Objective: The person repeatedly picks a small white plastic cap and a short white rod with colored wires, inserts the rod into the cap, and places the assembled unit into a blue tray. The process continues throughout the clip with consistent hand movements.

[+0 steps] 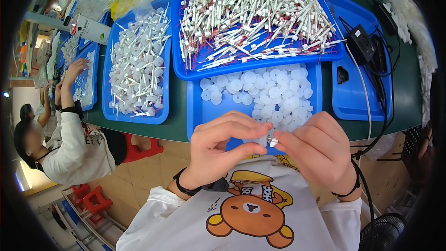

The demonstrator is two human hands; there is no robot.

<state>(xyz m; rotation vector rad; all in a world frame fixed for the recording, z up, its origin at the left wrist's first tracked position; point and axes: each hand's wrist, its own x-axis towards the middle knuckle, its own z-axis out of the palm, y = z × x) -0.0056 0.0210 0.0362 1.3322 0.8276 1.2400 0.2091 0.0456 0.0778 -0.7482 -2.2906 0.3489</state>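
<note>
**Two hands fitting a small white part above the cap tray**

The green counter carries several blue trays. Farthest beyond the hands, the top tray is heaped with white stems tipped with red wire. Up and to the left of the hands, another tray holds white capped stems, a full scatter. Just beyond the hands lies the cap tray, its right half covered in round white caps, its left half bare. Off to the right sits a blue lid with a black adapter and cables.

At far left a co-worker's hand reaches into a further tray.

The left hand pinches narrowly, thumb and forefinger closed on a small white piece. The right hand is curled, fingertips closed on a small white part with a metal end, touching the left's piece, right between the two grips.

Judging by the piles, plenty of loose caps and stems remain; this pair is being joined, not yet set down.
</note>
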